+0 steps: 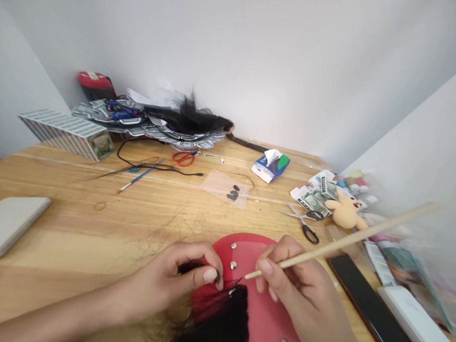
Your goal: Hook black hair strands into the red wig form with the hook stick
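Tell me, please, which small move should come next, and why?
Perhaps the right hand should ease the stick slightly toward the black hair: its near end is close to the hair, over the red pad, and the left hand pinches a dark bit nearby.

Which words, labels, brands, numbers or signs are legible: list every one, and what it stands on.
No text can be read anywhere.
Blue, green and white plastic tissue pack: any print too blurred to read.
Row of thin printed boxes at left: print too small and blurred.
Small green-and-white printed boxes at right: too small to read.
Pale wooden stick and red board with metal studs: no lettering visible.
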